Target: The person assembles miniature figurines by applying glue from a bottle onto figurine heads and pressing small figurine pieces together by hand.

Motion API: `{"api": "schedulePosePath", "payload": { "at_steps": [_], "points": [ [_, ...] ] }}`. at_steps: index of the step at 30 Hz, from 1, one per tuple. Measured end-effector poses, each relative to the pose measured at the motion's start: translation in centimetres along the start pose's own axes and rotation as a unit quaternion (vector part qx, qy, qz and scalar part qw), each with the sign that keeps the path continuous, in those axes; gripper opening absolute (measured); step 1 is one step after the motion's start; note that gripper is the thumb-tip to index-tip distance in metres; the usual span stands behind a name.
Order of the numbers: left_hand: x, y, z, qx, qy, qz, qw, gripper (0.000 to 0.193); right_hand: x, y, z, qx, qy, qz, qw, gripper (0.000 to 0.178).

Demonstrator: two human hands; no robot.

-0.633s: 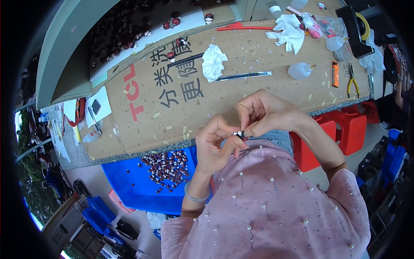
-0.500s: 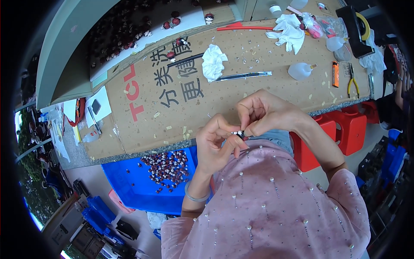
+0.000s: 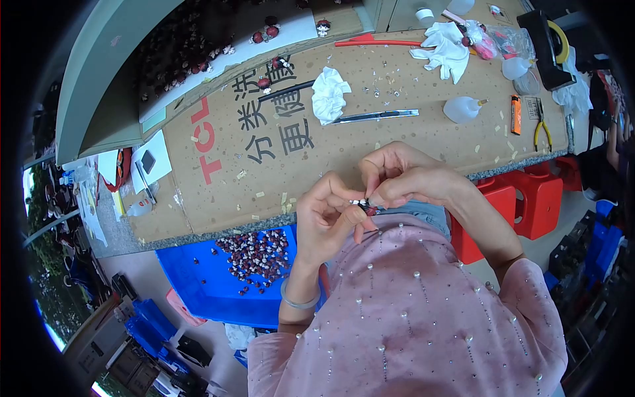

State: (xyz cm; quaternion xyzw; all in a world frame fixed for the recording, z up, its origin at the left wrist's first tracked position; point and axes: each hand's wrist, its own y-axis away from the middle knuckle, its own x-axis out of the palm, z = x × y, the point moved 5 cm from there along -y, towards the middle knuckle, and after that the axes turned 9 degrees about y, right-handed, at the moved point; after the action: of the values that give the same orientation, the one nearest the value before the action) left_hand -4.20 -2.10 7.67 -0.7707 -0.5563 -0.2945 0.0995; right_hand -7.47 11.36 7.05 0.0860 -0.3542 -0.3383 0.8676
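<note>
A small doll figurine (image 3: 371, 210), dark red and black with a white part, is pinched between my two hands in front of my chest, just off the table edge. My left hand (image 3: 322, 221) grips its white end between thumb and fingertips. From the other side, my right hand (image 3: 411, 178) has thumb and forefinger closed on the figurine's top. Fingers cover much of it, so its details are hidden. Below the table edge, left of my left forearm, a blue bin (image 3: 188, 288) holds a heap of similar figurines (image 3: 259, 258).
Cardboard (image 3: 218, 192) covers the table. On it lie a crumpled white cloth (image 3: 329, 99), a long knife-like tool (image 3: 380, 116), a plastic squeeze bottle (image 3: 461, 110), an orange lighter (image 3: 515, 116) and yellow-handled pliers (image 3: 542, 129). More figurines fill a shelf behind; red stools (image 3: 489, 218) stand right.
Both hands shift slightly left, still pinching the figurine. My right fingers have moved a little on it, and its dark red part shows more. The table items stay in place.
</note>
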Motion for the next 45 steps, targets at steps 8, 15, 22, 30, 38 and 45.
{"api": "schedulePosePath", "payload": {
  "at_steps": [8, 15, 22, 30, 38, 45],
  "points": [
    [-0.1, 0.0, -0.3, 0.005, -0.045, -0.006, 0.999, 0.01, -0.2, 0.0, -0.2, 0.01, 0.005, -0.021, 1.0, 0.006],
    [0.1, 0.0, -0.5, 0.025, -0.044, -0.014, 0.999, 0.01, 0.0, 0.1, 0.4, 0.004, 0.03, -0.041, 0.999, 0.006],
    [0.2, -0.2, -0.5, 0.048, -0.058, -0.032, 0.997, 0.008, -0.4, 0.2, 0.6, -0.015, 0.076, -0.063, 0.995, 0.006],
    [0.1, -0.4, -0.5, 0.04, -0.078, -0.019, 0.996, 0.009, -0.8, 0.3, 0.2, -0.008, -0.001, -0.028, 1.0, 0.007],
    [0.2, -0.6, 0.0, 0.006, -0.068, -0.027, 0.997, 0.009, -1.2, 0.3, -0.1, -0.016, 0.026, -0.037, 0.999, 0.007],
    [-0.1, -0.6, 0.3, 0.012, -0.044, -0.034, 0.998, 0.01, -0.8, 0.3, 0.4, -0.023, 0.037, -0.079, 0.996, 0.007]
  ]
}}
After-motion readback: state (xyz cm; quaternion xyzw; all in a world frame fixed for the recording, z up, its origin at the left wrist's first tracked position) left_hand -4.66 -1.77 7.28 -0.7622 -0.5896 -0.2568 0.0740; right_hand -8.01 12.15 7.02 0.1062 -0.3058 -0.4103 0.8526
